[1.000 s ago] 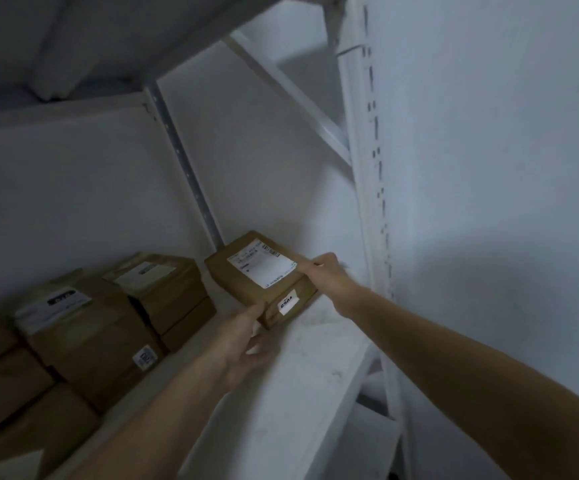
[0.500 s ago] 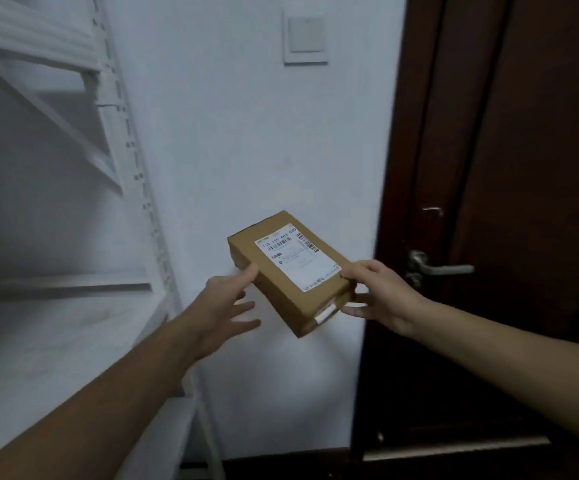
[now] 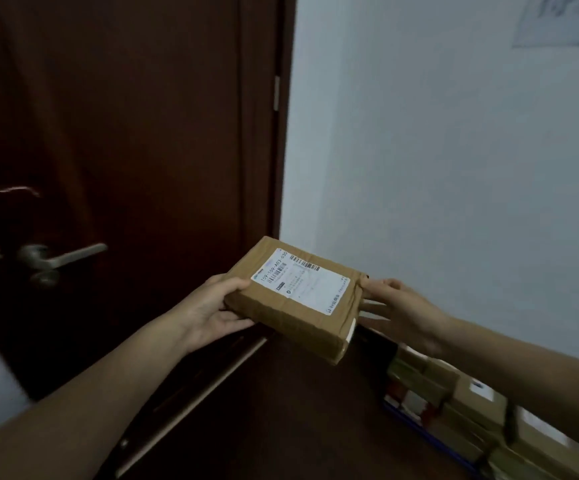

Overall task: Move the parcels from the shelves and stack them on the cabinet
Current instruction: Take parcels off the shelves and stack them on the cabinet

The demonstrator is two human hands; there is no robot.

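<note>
A flat brown cardboard parcel with a white shipping label is in the air at mid-frame, carried between both hands. My left hand grips its left end, thumb on top and fingers underneath. My right hand holds the right end, fingers under the box and thumb at its corner. Below and to the right, several brown parcels lie stacked on a dark surface, likely the cabinet. The shelves are out of view.
A dark wooden door with a metal lever handle fills the left half. A pale wall is on the right, with a sheet of paper pinned at its top corner.
The parcel came off the shelf. My view swung right, past the door to the stacked parcels. My left hand, which was loose beside the box, now grips its left end.
</note>
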